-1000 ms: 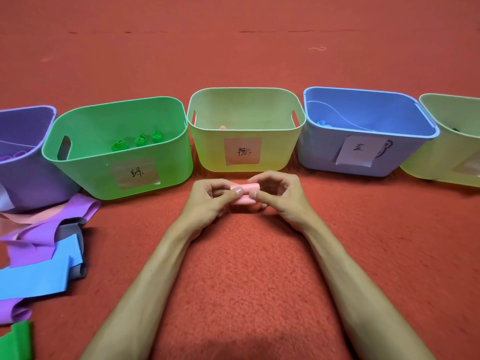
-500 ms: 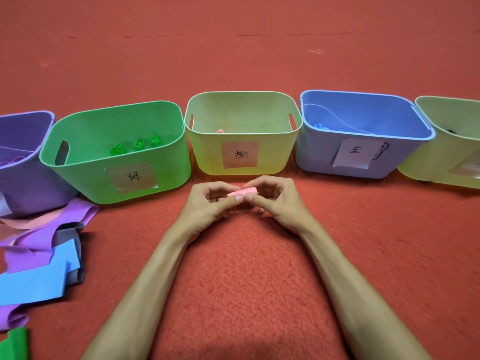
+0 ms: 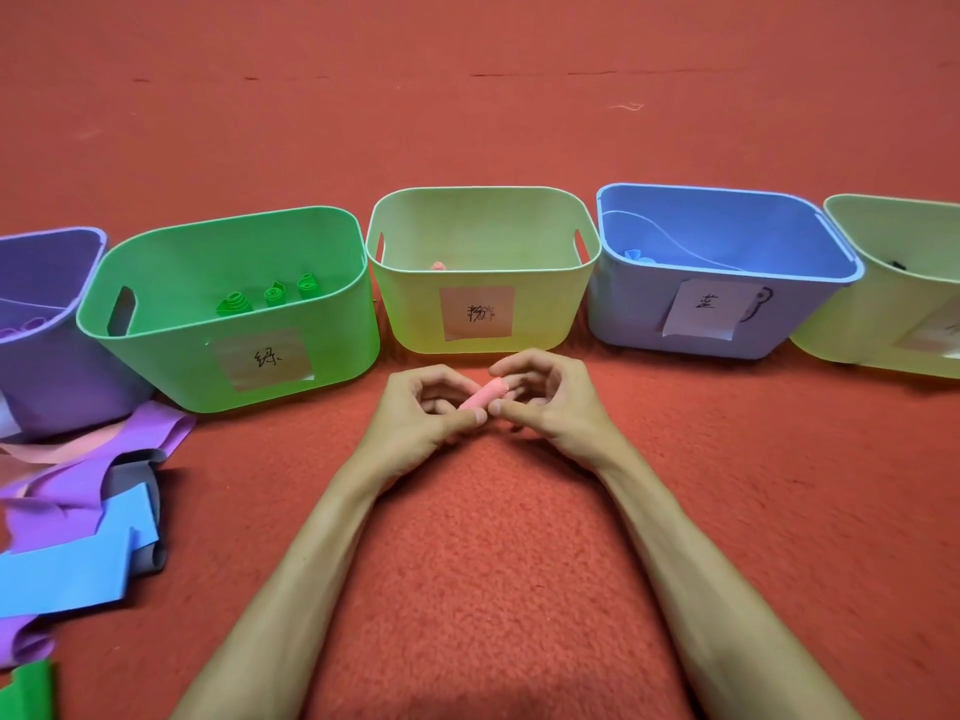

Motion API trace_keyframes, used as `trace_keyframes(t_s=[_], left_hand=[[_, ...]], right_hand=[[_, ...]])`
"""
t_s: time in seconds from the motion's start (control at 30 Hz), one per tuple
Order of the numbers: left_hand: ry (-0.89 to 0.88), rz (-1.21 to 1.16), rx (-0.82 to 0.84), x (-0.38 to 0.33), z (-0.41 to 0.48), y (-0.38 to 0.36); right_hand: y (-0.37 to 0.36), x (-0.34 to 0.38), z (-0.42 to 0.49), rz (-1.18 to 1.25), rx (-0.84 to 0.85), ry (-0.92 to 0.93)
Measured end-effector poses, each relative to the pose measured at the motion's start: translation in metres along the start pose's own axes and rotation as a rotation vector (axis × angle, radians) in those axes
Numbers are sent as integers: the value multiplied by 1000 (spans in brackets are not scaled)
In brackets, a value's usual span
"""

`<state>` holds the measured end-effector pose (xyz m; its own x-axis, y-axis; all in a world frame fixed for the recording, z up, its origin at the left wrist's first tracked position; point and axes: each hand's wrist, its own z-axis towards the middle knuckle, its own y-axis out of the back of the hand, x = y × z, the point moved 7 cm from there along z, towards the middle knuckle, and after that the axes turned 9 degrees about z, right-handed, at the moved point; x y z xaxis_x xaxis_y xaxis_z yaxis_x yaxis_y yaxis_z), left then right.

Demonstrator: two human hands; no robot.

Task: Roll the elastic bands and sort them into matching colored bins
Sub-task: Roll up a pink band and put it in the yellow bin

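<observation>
Now slanted, no longer level, the roll is pinched by left hand and right hand, seemingly bin-ready.

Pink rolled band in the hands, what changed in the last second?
The pink rolled elastic band turned from lying level across the fingertips to slanting, its far end up toward the right hand and its near end down by the left hand. Both hands kept pinching it; nothing was let go. The row of plastic bins and the loose flat bands on the left stayed put.
</observation>
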<state>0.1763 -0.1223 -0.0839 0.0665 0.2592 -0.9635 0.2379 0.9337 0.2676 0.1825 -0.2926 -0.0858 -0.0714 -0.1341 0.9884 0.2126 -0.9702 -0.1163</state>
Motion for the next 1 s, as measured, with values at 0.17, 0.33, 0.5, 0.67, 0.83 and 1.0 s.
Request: trace_keyframes(t_s=[0.17, 0.33, 0.5, 0.67, 0.83, 1.0], left_hand=[[-60, 67, -58, -1, -2, -1], [-102, 158, -90, 0, -5, -3], [-95, 297, -163, 2, -10, 0], [-138, 379, -208, -14, -16, 4], [-198, 425, -278, -46, -25, 14], [-326, 486, -285, -117, -23, 48]], right_hand=[[-2, 5, -3, -1, 8, 18], [-6, 7, -5, -21, 28, 51], [-8, 9, -6, -82, -10, 67], [-10, 25, -9, -183, -31, 92], [-18, 56, -16, -264, -38, 172], [-40, 124, -2, -399, 4, 389]])
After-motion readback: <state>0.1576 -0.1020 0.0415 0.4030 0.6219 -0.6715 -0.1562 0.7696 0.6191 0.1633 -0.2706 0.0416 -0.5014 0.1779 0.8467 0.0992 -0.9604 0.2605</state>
